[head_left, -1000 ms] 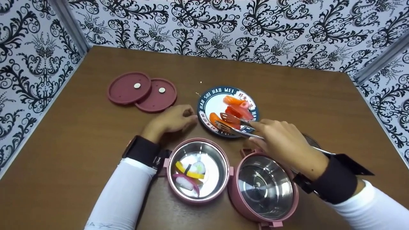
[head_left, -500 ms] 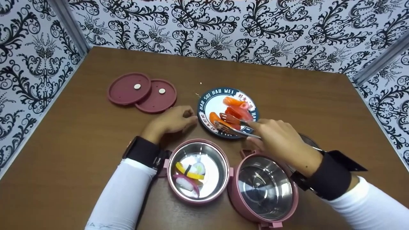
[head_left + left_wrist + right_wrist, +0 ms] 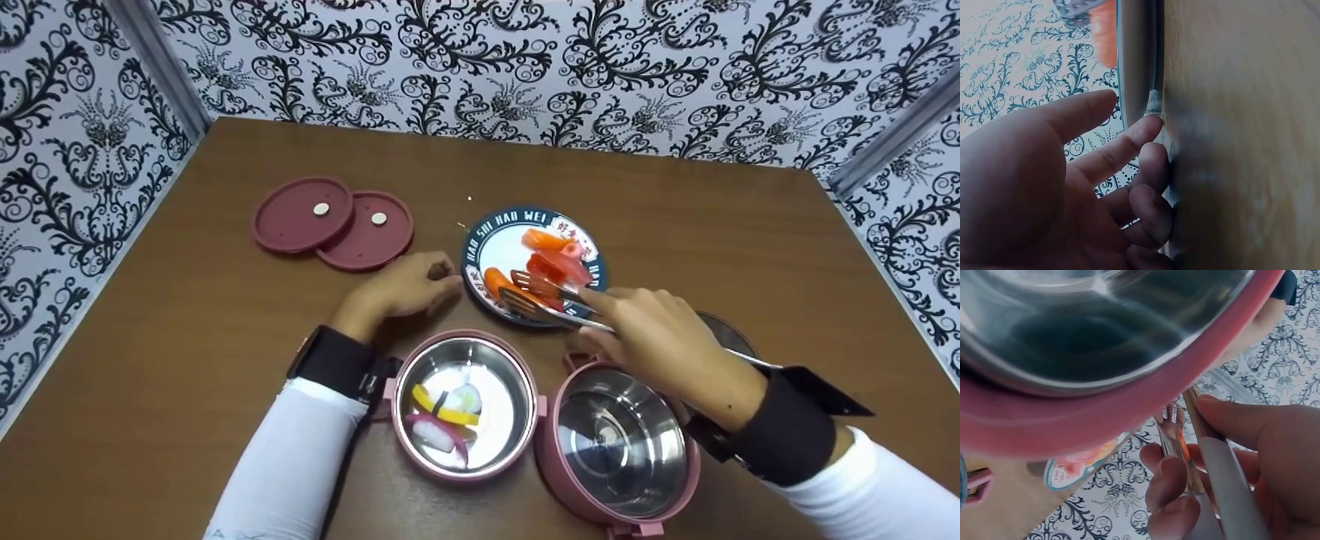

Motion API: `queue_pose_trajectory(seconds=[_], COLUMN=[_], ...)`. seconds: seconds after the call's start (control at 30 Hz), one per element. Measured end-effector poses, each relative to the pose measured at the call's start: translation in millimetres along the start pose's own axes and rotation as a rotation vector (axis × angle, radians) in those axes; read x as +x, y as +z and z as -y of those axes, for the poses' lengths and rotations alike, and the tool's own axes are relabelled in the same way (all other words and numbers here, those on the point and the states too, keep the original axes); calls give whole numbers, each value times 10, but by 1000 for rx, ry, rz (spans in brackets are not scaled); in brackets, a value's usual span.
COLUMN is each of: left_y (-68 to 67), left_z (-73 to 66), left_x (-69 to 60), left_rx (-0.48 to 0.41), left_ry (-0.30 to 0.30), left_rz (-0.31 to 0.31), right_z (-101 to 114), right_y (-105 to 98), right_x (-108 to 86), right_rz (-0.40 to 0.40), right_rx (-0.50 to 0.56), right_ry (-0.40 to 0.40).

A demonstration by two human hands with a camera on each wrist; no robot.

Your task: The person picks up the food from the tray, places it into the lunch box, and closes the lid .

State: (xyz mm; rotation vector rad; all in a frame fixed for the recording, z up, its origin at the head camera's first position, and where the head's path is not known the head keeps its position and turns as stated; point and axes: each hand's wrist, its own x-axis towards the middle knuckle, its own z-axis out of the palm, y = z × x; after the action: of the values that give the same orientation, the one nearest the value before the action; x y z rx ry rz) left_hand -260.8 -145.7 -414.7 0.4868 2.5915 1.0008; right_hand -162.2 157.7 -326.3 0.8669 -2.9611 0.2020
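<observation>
- Far L: two red lids (image 3: 289, 217), overlapping on the table (image 3: 180, 322), near the L hand.
- L hand (image 3: 409, 289): beside the plate's L edge, fingers loosely bent, no grip; fingertips at the rim, can't tell if the thumb touches. Prob. enough to steady the plate.
- L pot (image 3: 465, 476): pink w/ steel lining, in front of the L hand; holds a yellow-topped pc (image 3: 456, 417), a purple-edged pc (image 3: 431, 433) & other bits.
- Plate (image 3: 504, 219): flat on table, btwn the hands. Looks smooth, so may slide if pushed; best held at the rim.
- Orange pc (image 3: 495, 281): on the plate, near-L part, at the tongs' heads. Prob. light, a bit soft & maybe slick; take it across the middle, gentle squeeze, not by an end. Can't tell if it's pinched yet.
- Red pcs (image 3: 559, 266): on plate beyond the tongs, close together, so may get nudged.
- Tongs (image 3: 581, 321): metal, prob. stiff & springy; heads apart, tilted down over the plate. Hold mid-arm for control.
- R pot (image 3: 551, 465): pink, just R of L pot, below the R hand.
- R hand (image 3: 656, 337): grasping the tongs, thumb one side, fingers the other.
</observation>
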Motion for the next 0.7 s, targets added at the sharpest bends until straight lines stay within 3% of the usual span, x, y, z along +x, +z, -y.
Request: queue_pose_trajectory(seconds=[0.2, 0.53, 0.7], left_y=[-9, -30, -24], left_z=[-10, -11, -1], left_x=[8, -8, -17], left_rx=[24, 34, 18], left_ry=[9, 15, 8], left_rz=[-4, -15, -7], right_z=[45, 222, 353], right_y=[-83, -232, -250], right_x=[-79, -408, -557], right_rz=[-25, -163, -183], right_rx=[11, 7, -20], right_ry=[7, -81, -139])
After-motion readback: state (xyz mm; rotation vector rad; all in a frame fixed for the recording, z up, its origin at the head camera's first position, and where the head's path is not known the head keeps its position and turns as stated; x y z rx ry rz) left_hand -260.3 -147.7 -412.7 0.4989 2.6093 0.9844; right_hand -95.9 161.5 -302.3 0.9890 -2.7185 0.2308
